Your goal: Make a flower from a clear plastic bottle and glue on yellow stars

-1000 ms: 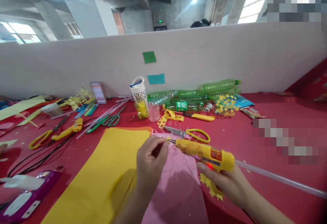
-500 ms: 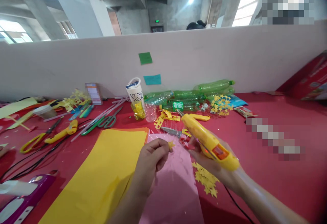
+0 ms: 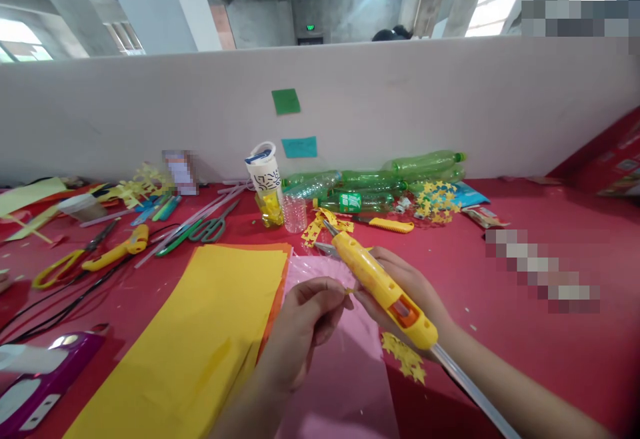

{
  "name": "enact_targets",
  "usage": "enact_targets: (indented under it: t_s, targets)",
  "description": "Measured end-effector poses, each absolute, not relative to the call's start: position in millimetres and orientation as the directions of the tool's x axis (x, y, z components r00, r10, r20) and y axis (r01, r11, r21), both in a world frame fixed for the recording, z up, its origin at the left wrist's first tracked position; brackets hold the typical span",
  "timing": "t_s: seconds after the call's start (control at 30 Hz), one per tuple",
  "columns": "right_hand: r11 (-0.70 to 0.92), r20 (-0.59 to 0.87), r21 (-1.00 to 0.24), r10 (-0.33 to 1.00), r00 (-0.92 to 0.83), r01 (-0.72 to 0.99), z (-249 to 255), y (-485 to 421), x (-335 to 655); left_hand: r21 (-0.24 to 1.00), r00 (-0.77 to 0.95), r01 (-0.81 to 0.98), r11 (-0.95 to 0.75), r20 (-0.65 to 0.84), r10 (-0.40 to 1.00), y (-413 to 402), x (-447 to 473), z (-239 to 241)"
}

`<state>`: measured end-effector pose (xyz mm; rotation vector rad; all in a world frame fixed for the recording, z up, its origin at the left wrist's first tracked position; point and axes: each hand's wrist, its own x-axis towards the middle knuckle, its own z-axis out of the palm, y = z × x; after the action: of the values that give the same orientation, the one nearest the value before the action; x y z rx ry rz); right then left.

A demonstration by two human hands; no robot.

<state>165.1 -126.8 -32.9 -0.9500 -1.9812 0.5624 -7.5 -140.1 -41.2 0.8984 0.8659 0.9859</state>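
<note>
My right hand (image 3: 407, 295) grips a yellow hot glue gun (image 3: 380, 288) with its nozzle pointing up and away towards the back of the table. My left hand (image 3: 303, 329) is closed in a pinch on a small yellow paper star (image 3: 349, 289), its fingertips meeting the fingers of my right hand. Both hands hover over a pink sheet (image 3: 340, 365) on the red table (image 3: 525, 352). A pile of yellow paper stars (image 3: 406, 357) lies just under my right wrist.
A large yellow sheet (image 3: 200, 339) lies left of the pink one. Scissors (image 3: 210, 229), a yellow cutter (image 3: 117, 254), green plastic bottles (image 3: 380, 185), a white cup (image 3: 263, 175) and straws crowd the back. A purple power strip (image 3: 40, 385) and black cables sit at the near left. A white partition (image 3: 450, 105) closes the far edge.
The glue gun swung from lying level with its nozzle at my left fingers to pointing up and away. My hands have come together at the small star.
</note>
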Motion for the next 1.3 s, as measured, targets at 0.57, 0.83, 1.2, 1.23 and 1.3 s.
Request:
enact_targets:
  t_s: [0.57,0.83,1.2,1.23,1.3]
  targets:
    - [0.338,0.237,-0.845,0.931,-0.277,0.414,-11.9,-109.0,171.9,0.582,0.091,0.713,-0.392,0.477,0.874,-127.9,-16.1,-49.1]
    - [0.305,0.186,-0.879,0.927,-0.326,0.367,-17.9,-101.1,174.2,0.405,0.135,0.806,-0.431,0.584,0.801,-129.8,1.1,-53.6]
    - [0.345,0.2,-0.846,0.912,-0.359,0.406,-20.5,-102.8,165.7,0.474,0.133,0.756,-0.452,0.564,0.815,-125.2,3.5,-66.9]
    - [0.341,0.195,-0.844,0.914,-0.355,0.414,-21.5,-102.7,165.5,0.488,0.121,0.746,-0.452,0.569,0.814,-125.3,4.1,-67.6]
    - [0.334,0.188,-0.844,0.917,-0.351,0.421,-23.7,-102.7,165.4,0.514,0.103,0.73,-0.451,0.568,0.816,-125.5,5.1,-68.5]
